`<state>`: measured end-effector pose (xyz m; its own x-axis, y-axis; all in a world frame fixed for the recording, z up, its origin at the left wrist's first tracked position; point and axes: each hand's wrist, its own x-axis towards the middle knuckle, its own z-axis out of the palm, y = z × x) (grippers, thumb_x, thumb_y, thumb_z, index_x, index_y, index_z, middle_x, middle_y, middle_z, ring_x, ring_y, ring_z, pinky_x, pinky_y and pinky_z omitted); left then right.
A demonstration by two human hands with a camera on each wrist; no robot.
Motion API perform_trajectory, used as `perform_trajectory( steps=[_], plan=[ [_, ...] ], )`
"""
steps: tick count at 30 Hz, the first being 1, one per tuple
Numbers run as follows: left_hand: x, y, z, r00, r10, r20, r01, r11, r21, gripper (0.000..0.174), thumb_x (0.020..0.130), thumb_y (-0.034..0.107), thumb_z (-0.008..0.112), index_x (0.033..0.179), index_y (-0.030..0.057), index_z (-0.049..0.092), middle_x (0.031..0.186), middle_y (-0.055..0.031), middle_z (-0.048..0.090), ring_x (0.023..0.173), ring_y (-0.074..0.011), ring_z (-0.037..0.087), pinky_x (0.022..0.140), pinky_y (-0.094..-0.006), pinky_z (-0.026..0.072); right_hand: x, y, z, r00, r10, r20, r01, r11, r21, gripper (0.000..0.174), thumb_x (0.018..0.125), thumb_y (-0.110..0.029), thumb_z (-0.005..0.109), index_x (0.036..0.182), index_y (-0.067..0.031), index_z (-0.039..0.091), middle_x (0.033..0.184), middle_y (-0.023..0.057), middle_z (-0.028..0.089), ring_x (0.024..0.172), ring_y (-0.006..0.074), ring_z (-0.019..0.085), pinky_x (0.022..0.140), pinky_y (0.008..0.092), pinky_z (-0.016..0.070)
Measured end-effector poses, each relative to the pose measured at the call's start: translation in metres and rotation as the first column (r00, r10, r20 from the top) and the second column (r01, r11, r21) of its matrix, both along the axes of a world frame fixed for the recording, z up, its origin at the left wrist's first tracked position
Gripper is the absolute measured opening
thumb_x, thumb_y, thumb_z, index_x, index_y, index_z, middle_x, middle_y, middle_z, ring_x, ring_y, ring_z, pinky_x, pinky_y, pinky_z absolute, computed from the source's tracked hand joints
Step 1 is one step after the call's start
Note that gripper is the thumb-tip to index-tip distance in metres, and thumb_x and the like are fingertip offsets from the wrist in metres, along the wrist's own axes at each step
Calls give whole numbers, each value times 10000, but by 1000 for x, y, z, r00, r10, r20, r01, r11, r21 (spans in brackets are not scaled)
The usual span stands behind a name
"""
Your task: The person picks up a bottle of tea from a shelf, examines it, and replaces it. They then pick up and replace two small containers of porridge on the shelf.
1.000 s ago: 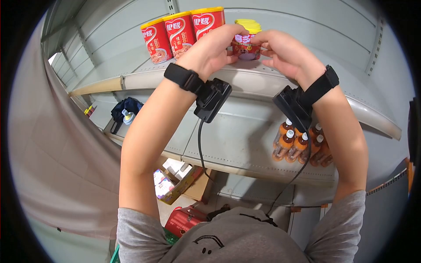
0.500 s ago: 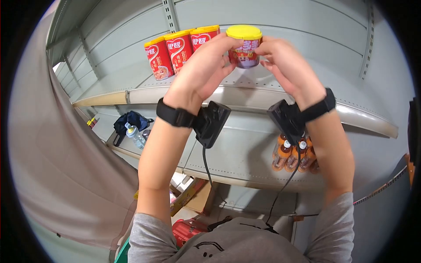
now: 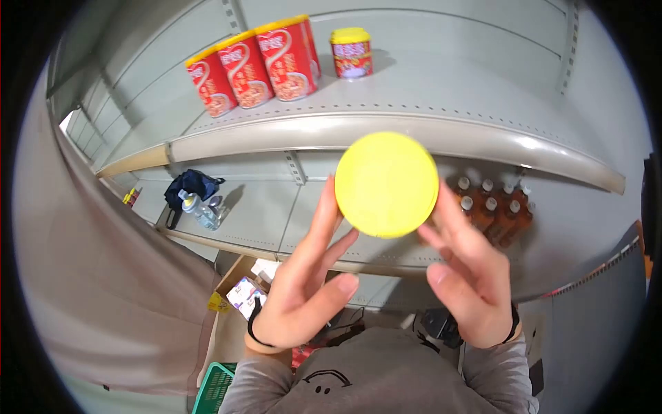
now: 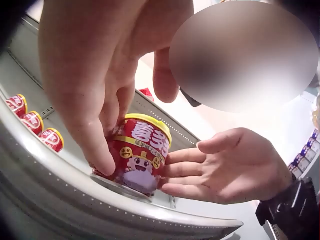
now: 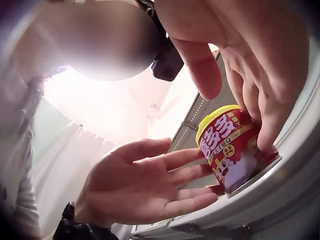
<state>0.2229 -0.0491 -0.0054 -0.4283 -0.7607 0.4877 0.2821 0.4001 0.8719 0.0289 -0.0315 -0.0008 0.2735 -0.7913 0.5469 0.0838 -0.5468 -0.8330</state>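
Observation:
A red can with a yellow lid (image 3: 386, 185) is between my two hands in front of the shelf, its lid facing the head camera. My left hand (image 3: 300, 300) presses its left side with nearly straight fingers, and my right hand (image 3: 474, 279) presses the opposite side the same way; both thumbs stand off it. In the left wrist view the can (image 4: 140, 155) shows its cartoon label between the fingers. The right wrist view also shows the can (image 5: 227, 145) touched from both sides. A similar small can (image 3: 352, 55) stands on the upper shelf.
Tall red cans (image 3: 289, 62) stand left of the small can on the upper shelf, whose front edge (image 3: 345, 131) lies beyond my hands. The lower shelf holds orange-brown bottles (image 3: 507, 214), a clear bottle (image 3: 201, 210) and a dark bag (image 3: 192, 185). A green basket (image 3: 214, 388) is below left.
Both hands have brought the yellow-lidded can off the upper shelf, toward the body and lower in view. The small can behind it has come into sight.

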Motion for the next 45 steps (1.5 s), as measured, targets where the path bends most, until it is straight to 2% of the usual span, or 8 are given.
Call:
perform_trajectory(
  steps=[5,10,15,17,23,27,29,45],
  plan=[
    [-11,6,-34,994,-24,109,5,985,174,699,789,-51,435,1369,26,53,1432,-114,58,1316,-216,80,1025,-378,175,-12,10,-44,999,-11,36,3,978,209,560,831,22,422,1327,51,163,1407,164,158,1279,224,209,1005,367,236],
    [-32,-30,-89,994,-7,108,-30,943,333,634,807,-49,450,1360,37,151,1394,-111,213,1276,-230,227,1010,-358,233,-20,-18,-101,987,-103,122,39,897,441,561,837,19,436,1337,12,181,1401,108,206,1270,184,227,1009,352,228],
    [-56,-62,-174,997,73,23,-76,909,409,561,768,-79,428,1302,37,297,1336,-107,326,1241,-222,296,1010,-343,231,-10,-50,-189,905,-316,286,123,835,536,486,835,34,426,1290,78,259,1320,120,352,1238,159,290,988,250,235],
    [-66,-74,-218,996,87,-17,-70,891,448,602,720,-108,399,1290,59,300,1330,-89,330,1243,-205,286,992,-334,237,-8,-63,-228,897,-381,223,217,820,530,488,833,47,431,1289,78,260,1312,110,362,1204,147,330,972,243,263],
    [-85,-108,-318,993,96,-73,-37,820,571,683,660,-128,352,1304,76,252,1350,-69,286,1254,-198,251,958,-333,260,-24,-95,-335,890,-353,289,122,795,595,494,824,48,438,1288,71,274,1327,118,334,1233,178,302,996,274,248],
    [-90,-120,-342,994,106,-13,-75,785,615,646,662,-140,358,1267,76,293,1315,-66,321,1230,-212,286,914,-307,315,-30,-110,-360,882,-427,198,190,707,681,523,805,47,464,1290,72,269,1329,112,333,1230,173,308,998,274,249],
    [-93,-124,-351,992,128,-15,-88,752,653,604,684,-117,375,1250,80,308,1299,-65,329,1193,-213,320,872,-283,353,-29,-112,-360,885,-420,203,203,738,643,504,806,39,452,1283,67,292,1241,90,436,1124,131,404,918,237,321],
    [-101,-121,-363,986,165,-8,-118,738,665,536,697,-104,370,1217,5,297,1201,-113,419,1135,-206,400,876,-285,375,-42,-107,-387,919,-389,72,242,697,675,531,791,30,433,1296,61,273,1303,131,365,1195,174,357,983,258,253]
  ],
)
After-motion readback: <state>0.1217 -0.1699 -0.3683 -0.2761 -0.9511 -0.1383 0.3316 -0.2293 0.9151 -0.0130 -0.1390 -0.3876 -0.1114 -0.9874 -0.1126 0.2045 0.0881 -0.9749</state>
